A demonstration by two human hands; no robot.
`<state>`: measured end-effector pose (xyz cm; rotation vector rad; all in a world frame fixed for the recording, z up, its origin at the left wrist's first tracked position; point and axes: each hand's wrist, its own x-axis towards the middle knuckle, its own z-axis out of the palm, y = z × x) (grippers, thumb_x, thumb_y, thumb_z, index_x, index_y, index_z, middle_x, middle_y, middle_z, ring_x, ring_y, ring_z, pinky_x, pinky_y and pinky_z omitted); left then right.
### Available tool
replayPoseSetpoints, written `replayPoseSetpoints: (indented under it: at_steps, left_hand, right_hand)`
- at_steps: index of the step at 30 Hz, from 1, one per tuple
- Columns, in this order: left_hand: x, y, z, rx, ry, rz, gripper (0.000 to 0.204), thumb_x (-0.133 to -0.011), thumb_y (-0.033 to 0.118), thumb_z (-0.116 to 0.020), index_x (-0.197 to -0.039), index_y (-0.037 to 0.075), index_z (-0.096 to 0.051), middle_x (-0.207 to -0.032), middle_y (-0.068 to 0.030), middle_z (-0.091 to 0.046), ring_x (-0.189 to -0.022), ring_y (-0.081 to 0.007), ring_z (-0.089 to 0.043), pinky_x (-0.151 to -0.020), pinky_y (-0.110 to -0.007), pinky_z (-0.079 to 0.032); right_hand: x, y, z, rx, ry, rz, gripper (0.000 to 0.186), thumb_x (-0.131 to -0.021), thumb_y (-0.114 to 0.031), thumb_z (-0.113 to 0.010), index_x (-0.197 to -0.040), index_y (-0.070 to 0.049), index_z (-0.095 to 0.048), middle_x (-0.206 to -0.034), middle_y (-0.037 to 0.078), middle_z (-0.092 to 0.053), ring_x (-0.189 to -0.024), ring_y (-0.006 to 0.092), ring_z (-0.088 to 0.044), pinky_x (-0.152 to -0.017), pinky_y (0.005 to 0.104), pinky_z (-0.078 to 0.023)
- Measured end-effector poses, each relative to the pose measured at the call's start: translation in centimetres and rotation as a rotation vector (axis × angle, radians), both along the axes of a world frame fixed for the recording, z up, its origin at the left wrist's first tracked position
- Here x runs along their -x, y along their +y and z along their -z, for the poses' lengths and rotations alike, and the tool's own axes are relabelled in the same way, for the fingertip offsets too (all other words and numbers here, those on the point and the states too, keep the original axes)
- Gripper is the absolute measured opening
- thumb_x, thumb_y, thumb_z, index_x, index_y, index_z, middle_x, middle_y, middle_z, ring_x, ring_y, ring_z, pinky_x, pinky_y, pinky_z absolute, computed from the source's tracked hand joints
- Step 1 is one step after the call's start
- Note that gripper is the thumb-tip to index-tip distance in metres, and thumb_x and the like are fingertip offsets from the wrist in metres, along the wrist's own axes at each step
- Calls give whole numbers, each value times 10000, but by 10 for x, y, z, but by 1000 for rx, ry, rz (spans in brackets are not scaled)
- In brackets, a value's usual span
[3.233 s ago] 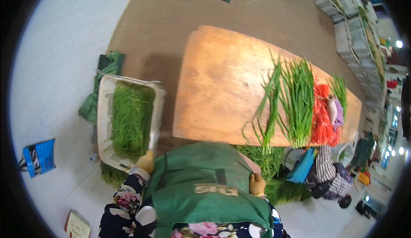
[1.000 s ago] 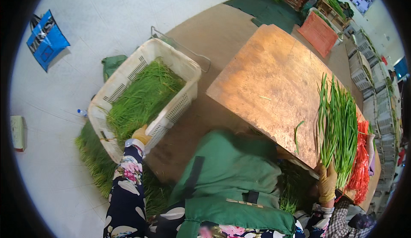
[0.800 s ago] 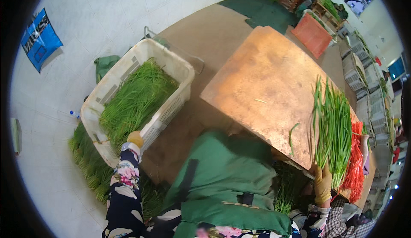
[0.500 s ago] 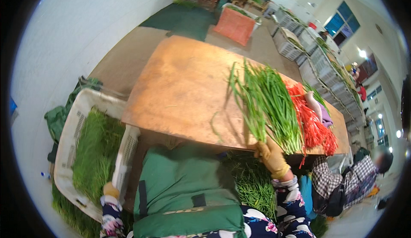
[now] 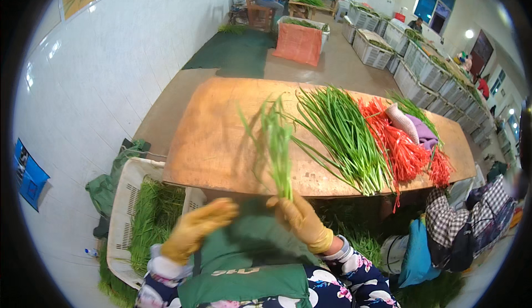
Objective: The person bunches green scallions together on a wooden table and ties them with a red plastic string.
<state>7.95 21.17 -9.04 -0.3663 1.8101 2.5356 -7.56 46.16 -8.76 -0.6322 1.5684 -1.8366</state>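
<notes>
My right hand [image 5: 299, 222], in a yellow glove, is closed around a small bunch of long green stalks [image 5: 281, 161] held upright near the wooden table's front edge. My left hand [image 5: 202, 227], also gloved, is beside it to the left, above the green apron [image 5: 244, 277]; its fingers stretch toward the bunch without touching it and look open, slightly blurred. On the table [image 5: 210, 122], a larger pile of stalks [image 5: 346, 142] lies right of the held bunch, beside red plastic strands [image 5: 402, 153] and a purple cloth [image 5: 426, 136].
A white crate of greens [image 5: 119, 219] stands at lower left. At lower right another person in checks [image 5: 446, 222] is beside a blue bag [image 5: 415, 252]. A seated person [image 5: 266, 0], a red-covered crate [image 5: 296, 42] and rows of crates [image 5: 368, 50] are farther back.
My left hand has left the crate and moved up and right. My right hand has moved left, separating a small bunch from the pile. The view has tilted up.
</notes>
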Motion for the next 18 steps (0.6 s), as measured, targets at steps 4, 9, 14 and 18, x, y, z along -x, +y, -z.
replayPoseSetpoints:
  at_steps: [4, 9, 14, 18]
  left_hand:
    - [90, 64, 13, -413, 42, 353, 645, -1015, 239, -598, -1529, -48, -336, -1528, -233, -454, -1412, -330, -461, -1195, -469, -344]
    - [108, 65, 27, -643, 29, -17, 478, -1054, 250, -539, -1428, -39, -470, -855, -42, -691, -866, -261, -712, -1085, -478, -477]
    - [84, -23, -19, -872, 273, 4, 354, -1081, 230, -496, -1322, -28, -527, -653, 48, -325, -473, -52, -308, -492, -246, -289]
    - [85, -38, 8, -1009, 52, -70, 320, -1070, 214, -517, -1269, -32, -566, -688, 39, -339, -477, -54, -297, -463, -229, -264]
  right_hand:
    - [-18, -2, 27, -214, 429, -6, 303, -1069, -243, -509, -1318, -71, -499, -830, 159, -638, -757, 317, -642, -661, 388, -493]
    - [0, -2, 32, -246, 571, -157, 271, -1022, -320, -586, -1122, -68, -595, -859, 227, -660, -812, 421, -650, -697, 480, -514]
    - [52, -33, 7, -295, 817, 45, 287, -934, -348, -680, -949, -62, -658, -880, 197, -645, -813, 369, -650, -713, 453, -527]
    - [79, -88, 14, -662, 1256, 74, 214, -867, -273, -673, -931, -70, -652, -876, 183, -657, -795, 357, -659, -704, 471, -542]
